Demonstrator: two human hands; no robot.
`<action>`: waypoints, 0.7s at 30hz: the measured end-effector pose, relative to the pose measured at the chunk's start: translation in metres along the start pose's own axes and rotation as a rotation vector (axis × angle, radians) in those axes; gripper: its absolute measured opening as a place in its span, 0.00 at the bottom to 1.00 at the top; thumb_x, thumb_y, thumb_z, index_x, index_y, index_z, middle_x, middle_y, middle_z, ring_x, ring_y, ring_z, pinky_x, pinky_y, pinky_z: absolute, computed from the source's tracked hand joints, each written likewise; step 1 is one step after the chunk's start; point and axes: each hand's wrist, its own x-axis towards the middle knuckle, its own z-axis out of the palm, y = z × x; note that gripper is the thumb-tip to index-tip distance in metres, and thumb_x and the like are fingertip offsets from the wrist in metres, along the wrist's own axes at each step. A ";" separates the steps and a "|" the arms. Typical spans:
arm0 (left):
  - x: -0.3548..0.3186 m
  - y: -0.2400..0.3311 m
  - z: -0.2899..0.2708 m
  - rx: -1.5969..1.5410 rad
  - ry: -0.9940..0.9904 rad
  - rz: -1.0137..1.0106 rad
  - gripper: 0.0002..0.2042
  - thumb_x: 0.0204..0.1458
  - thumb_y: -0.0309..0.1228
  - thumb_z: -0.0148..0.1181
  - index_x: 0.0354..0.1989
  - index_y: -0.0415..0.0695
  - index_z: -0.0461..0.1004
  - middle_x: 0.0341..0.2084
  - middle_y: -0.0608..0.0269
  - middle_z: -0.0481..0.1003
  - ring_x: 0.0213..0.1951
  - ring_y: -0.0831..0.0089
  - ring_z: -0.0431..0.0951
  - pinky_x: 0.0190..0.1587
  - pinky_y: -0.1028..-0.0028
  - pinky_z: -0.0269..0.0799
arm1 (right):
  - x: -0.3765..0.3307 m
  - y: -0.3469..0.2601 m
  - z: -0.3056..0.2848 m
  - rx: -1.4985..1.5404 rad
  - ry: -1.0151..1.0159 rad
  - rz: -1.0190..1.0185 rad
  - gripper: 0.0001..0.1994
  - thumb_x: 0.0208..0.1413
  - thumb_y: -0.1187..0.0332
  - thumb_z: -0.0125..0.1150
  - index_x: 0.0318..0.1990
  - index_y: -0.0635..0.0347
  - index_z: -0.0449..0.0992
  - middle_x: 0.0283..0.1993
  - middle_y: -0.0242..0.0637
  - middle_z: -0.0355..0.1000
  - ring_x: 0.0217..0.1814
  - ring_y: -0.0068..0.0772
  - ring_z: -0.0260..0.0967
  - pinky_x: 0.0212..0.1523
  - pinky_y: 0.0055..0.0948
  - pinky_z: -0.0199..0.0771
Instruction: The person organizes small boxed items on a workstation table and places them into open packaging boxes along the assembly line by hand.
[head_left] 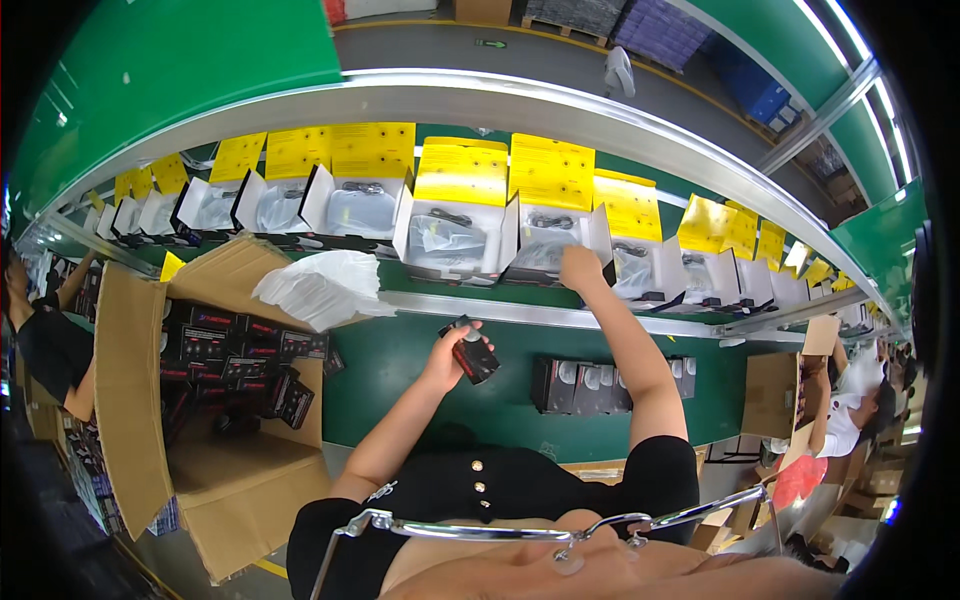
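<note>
My left hand [441, 362] is closed round a small black box [479, 362] above the green tabletop. Reaching forward, my right hand [582, 268] is at the near right part of an open carton [600, 232] with a white inside and a raised yellow flap. Its fingers are bent down and mostly hidden, so I cannot tell whether they grip anything. In that carton lie a clear-bagged item [540, 256] and a coiled black cable [552, 221]. Below my right forearm, several small black boxes [592, 388] stand in a row on the tabletop.
Similar open cartons [455, 272] line the raised shelf on both sides. At left, a large brown cardboard box [130, 400] holds many small black boxes, with crumpled white wrapping [325, 288] over its flap. Another cardboard box [772, 395] stands right, near a co-worker.
</note>
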 end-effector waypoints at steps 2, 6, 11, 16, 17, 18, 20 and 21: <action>-0.002 -0.003 -0.007 -0.031 0.029 0.045 0.20 0.55 0.38 0.56 0.51 0.37 0.69 0.36 0.50 0.76 0.43 0.52 0.79 0.50 0.55 0.74 | -0.006 0.015 0.008 -0.029 0.063 -0.039 0.13 0.47 0.72 0.60 0.42 0.64 0.74 0.40 0.54 0.77 0.46 0.55 0.76 0.48 0.47 0.77; -0.002 -0.017 -0.029 -0.045 0.124 0.077 0.20 0.55 0.38 0.55 0.52 0.37 0.69 0.36 0.50 0.76 0.43 0.52 0.78 0.50 0.55 0.74 | -0.002 0.042 0.026 0.007 0.105 0.089 0.15 0.48 0.69 0.59 0.44 0.64 0.75 0.42 0.53 0.77 0.46 0.54 0.76 0.50 0.47 0.76; -0.020 -0.021 -0.030 -0.072 0.109 0.032 0.18 0.55 0.38 0.57 0.50 0.40 0.69 0.35 0.52 0.76 0.41 0.56 0.79 0.47 0.58 0.75 | 0.003 0.063 0.067 -0.256 -0.027 0.124 0.26 0.49 0.59 0.60 0.55 0.61 0.70 0.51 0.46 0.76 0.54 0.49 0.75 0.68 0.67 0.43; 0.006 -0.029 -0.017 -0.015 0.071 -0.047 0.19 0.57 0.38 0.57 0.52 0.40 0.69 0.35 0.52 0.77 0.40 0.57 0.79 0.46 0.60 0.75 | 0.036 0.103 0.051 -0.200 -0.078 0.097 0.24 0.51 0.58 0.59 0.52 0.63 0.72 0.50 0.48 0.77 0.56 0.50 0.74 0.66 0.66 0.52; 0.011 -0.030 -0.011 -0.014 0.032 -0.058 0.19 0.57 0.38 0.57 0.51 0.39 0.69 0.35 0.51 0.77 0.40 0.56 0.79 0.46 0.59 0.75 | 0.037 0.116 0.041 -0.065 -0.076 0.175 0.24 0.50 0.60 0.59 0.53 0.64 0.70 0.49 0.49 0.77 0.54 0.53 0.74 0.62 0.61 0.60; 0.016 -0.030 -0.006 -0.011 -0.010 -0.072 0.19 0.57 0.38 0.57 0.51 0.39 0.69 0.35 0.51 0.77 0.40 0.56 0.79 0.46 0.59 0.75 | 0.036 0.126 0.035 0.071 -0.070 0.255 0.24 0.50 0.62 0.59 0.53 0.64 0.69 0.47 0.51 0.77 0.52 0.55 0.75 0.58 0.56 0.68; 0.012 -0.035 -0.016 -0.022 0.003 -0.050 0.19 0.57 0.39 0.58 0.51 0.39 0.69 0.35 0.51 0.76 0.40 0.56 0.79 0.46 0.59 0.75 | 0.019 0.097 0.031 0.040 0.136 0.260 0.18 0.51 0.65 0.59 0.48 0.64 0.71 0.42 0.51 0.78 0.46 0.58 0.76 0.47 0.49 0.77; 0.002 -0.037 -0.027 -0.049 0.056 -0.014 0.19 0.56 0.39 0.58 0.51 0.39 0.69 0.35 0.51 0.76 0.40 0.57 0.79 0.46 0.58 0.75 | 0.004 0.045 0.017 0.190 0.396 0.172 0.16 0.51 0.66 0.60 0.45 0.63 0.71 0.40 0.51 0.78 0.43 0.58 0.76 0.44 0.48 0.78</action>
